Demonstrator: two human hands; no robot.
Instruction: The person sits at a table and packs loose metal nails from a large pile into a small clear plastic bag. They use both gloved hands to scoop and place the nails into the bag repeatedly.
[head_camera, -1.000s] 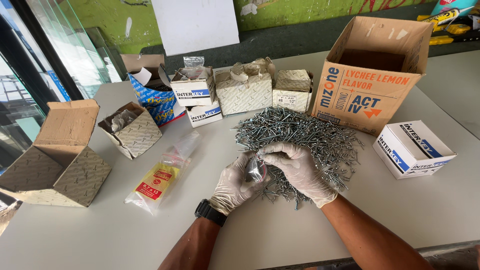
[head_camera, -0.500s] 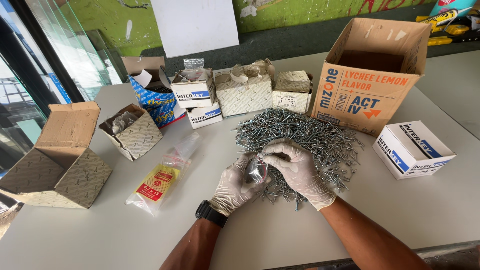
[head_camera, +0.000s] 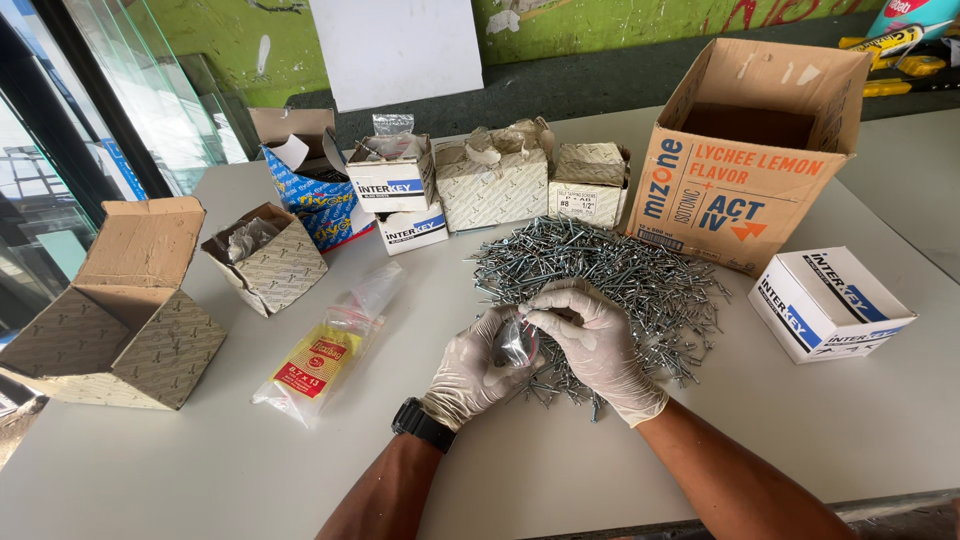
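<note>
Both my hands wear pale thin gloves and meet at the near edge of a wide pile of silver screws (head_camera: 610, 275) on the grey table (head_camera: 200, 470). My left hand (head_camera: 470, 370), with a black watch at the wrist, cups a small clear plastic bag (head_camera: 517, 343) with screws inside. My right hand (head_camera: 592, 345) lies over the pile's front and pinches the top of that bag with its fingertips.
A large open brown carton (head_camera: 750, 160) stands at the back right, a small white box (head_camera: 828, 303) at the right. Several small screw boxes (head_camera: 490, 180) line the back. Two open patterned boxes (head_camera: 130, 310) sit at the left, beside a clear labelled bag (head_camera: 325, 350).
My hands have stayed at the pile's front edge; the fingers have shifted slightly on the small bag. Nothing else has moved.
</note>
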